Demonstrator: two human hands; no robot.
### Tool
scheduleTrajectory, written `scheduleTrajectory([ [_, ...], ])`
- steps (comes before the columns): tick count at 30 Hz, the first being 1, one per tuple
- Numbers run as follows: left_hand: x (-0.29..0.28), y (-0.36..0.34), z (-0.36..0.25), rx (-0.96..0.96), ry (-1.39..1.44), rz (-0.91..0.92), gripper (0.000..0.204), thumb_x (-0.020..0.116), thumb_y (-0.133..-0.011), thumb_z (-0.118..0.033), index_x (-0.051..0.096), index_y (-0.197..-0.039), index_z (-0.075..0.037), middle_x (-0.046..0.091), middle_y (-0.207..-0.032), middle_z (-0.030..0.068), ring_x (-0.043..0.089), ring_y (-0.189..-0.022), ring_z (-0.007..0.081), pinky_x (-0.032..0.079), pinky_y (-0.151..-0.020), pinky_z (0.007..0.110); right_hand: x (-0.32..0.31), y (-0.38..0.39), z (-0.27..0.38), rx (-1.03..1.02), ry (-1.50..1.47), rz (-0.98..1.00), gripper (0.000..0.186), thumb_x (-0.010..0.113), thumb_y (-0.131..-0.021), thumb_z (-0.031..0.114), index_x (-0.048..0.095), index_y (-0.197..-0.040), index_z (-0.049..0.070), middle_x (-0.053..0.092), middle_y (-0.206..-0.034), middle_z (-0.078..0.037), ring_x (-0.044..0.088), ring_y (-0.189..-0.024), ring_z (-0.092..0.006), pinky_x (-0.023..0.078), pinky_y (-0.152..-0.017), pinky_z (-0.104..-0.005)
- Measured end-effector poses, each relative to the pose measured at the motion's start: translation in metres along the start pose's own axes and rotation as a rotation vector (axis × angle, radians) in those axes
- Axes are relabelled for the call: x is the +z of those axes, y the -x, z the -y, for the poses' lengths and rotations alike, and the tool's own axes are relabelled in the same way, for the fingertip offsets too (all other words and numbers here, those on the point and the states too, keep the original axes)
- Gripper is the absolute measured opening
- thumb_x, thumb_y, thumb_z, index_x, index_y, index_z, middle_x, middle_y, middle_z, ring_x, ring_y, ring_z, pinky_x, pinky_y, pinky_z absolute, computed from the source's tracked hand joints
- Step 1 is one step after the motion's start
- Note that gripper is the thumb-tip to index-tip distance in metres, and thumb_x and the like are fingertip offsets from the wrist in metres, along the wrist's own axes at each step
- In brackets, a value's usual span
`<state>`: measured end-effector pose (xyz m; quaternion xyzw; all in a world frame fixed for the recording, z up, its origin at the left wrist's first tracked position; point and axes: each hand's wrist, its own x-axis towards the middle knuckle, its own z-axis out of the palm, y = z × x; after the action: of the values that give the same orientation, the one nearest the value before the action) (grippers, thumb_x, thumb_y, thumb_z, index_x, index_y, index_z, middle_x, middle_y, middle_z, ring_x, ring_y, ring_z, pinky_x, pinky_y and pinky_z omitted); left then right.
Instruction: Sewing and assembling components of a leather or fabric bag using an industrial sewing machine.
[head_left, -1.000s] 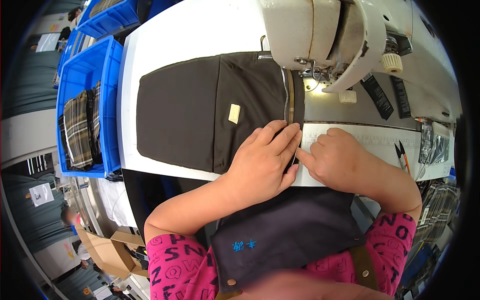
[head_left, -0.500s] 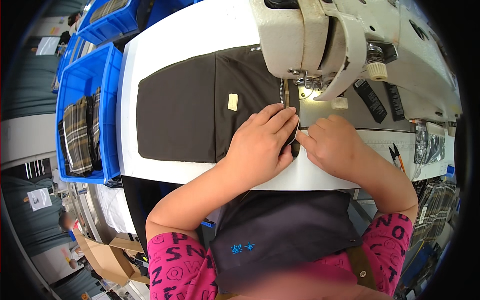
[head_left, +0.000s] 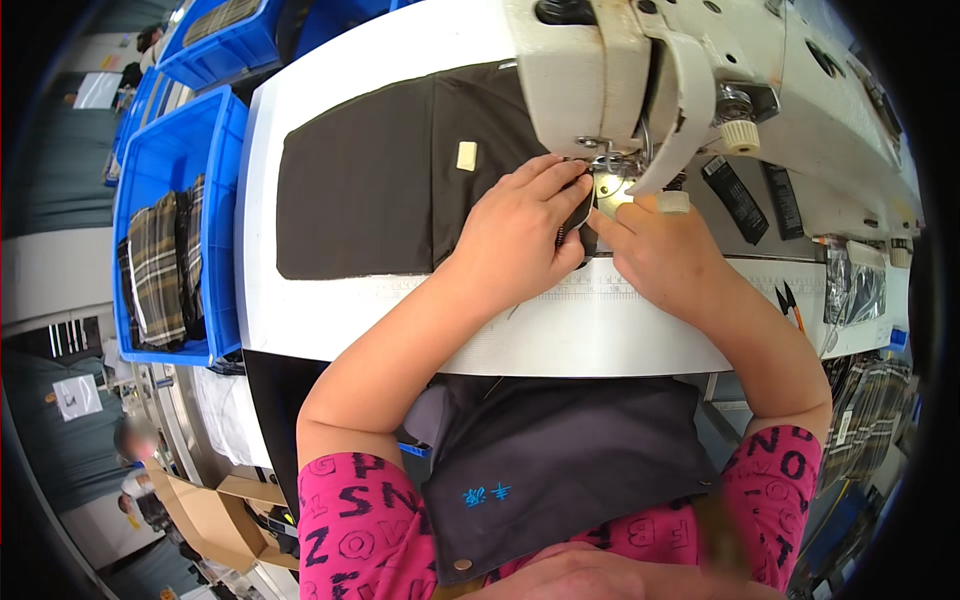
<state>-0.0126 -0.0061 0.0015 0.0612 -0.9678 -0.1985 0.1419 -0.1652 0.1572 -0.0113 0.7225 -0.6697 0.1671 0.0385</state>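
Note:
A dark brown fabric piece point(head_left: 355, 190) with a small cream label point(head_left: 467, 156) lies on the white table point(head_left: 350, 330). My left hand point(head_left: 515, 230) rests on its right part, fingers extended along the zip edge just left of the presser foot point(head_left: 610, 163), thumb at the edge. At that same edge, my right hand point(head_left: 660, 260) has its fingers curled, the index reaching toward the cloth; the fingertips' grip is partly hidden. The white sewing machine point(head_left: 585, 80) stands over the lit needle plate and covers the far corner of the fabric.
Blue bins point(head_left: 230, 230) with plaid fabric line the left. Dark narrow strips point(head_left: 735, 200), scissors point(head_left: 790, 305) and clear packets point(head_left: 855, 285) are at the right. An open cardboard box point(head_left: 205, 515) is at lower left, with people point(head_left: 135, 440) beyond.
The fabric and both hands have moved away from my body, up toward the needle area. The zip edge now reaches beside the presser foot, mostly under my left fingers.

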Motion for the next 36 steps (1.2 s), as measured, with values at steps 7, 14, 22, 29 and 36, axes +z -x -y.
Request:
scheduleTrajectory([
  [7, 0.023, 0.012, 0.014, 0.068, 0.097, -0.27, 0.045, 0.072, -0.079, -0.02, 0.072, -0.12, -0.001, 0.069, -0.13, 0.0133, 0.06, -0.131, 0.0338, 0.052, -0.108, 0.043, -0.004, 0.001, 0.01, -0.008, 0.099, 0.033, 0.044, 0.073, -0.075, 0.006, 0.068, -0.119, 0.007, 0.062, -0.08, -0.006, 0.064, -0.075, -0.0307, 0.051, -0.072, -0.0455],
  [14, 0.039, 0.02, 0.046, 0.177, 0.23, -0.269, 0.042, 0.071, -0.085, -0.037, 0.078, -0.11, -0.004, 0.072, -0.127, 0.0108, 0.058, -0.133, 0.0339, 0.051, -0.107, 0.043, -0.017, 0.02, 0.14, -0.352, -0.807, 0.212, 0.035, 0.068, -0.079, 0.0, 0.072, -0.113, 0.001, 0.071, -0.094, -0.015, 0.068, -0.08, -0.0323, 0.054, -0.07, -0.0412],
  [22, 0.059, -0.002, 0.061, 0.186, 0.337, -0.091, 0.064, 0.067, -0.089, -0.062, 0.078, -0.122, -0.009, 0.067, -0.14, 0.0074, 0.046, -0.145, 0.0326, 0.04, -0.118, 0.046, 0.199, 0.075, 0.123, 0.74, -0.785, 0.466, 0.033, 0.059, -0.105, 0.026, 0.071, -0.12, -0.001, 0.075, -0.113, -0.015, 0.068, -0.107, -0.0271, 0.051, -0.101, -0.0393],
  [29, 0.064, -0.02, 0.054, 0.198, 0.288, 0.05, 0.062, 0.063, -0.089, -0.065, 0.076, -0.129, -0.019, 0.064, -0.144, -0.0002, 0.041, -0.149, 0.0291, 0.038, -0.117, 0.045, 0.224, 0.054, 0.121, 0.611, -0.763, 0.56, 0.032, 0.059, -0.106, 0.025, 0.071, -0.12, -0.001, 0.074, -0.113, -0.015, 0.068, -0.108, -0.0265, 0.051, -0.101, -0.0387],
  [36, 0.06, -0.023, 0.045, 0.127, 0.207, 0.15, 0.063, 0.063, -0.089, -0.065, 0.072, -0.136, -0.023, 0.067, -0.141, -0.0013, 0.037, -0.151, 0.027, 0.035, -0.113, 0.044, 0.229, 0.071, 0.12, 0.585, -0.789, 0.662, 0.032, 0.059, -0.106, 0.025, 0.071, -0.12, -0.001, 0.074, -0.114, -0.015, 0.068, -0.109, -0.026, 0.051, -0.102, -0.0381],
])
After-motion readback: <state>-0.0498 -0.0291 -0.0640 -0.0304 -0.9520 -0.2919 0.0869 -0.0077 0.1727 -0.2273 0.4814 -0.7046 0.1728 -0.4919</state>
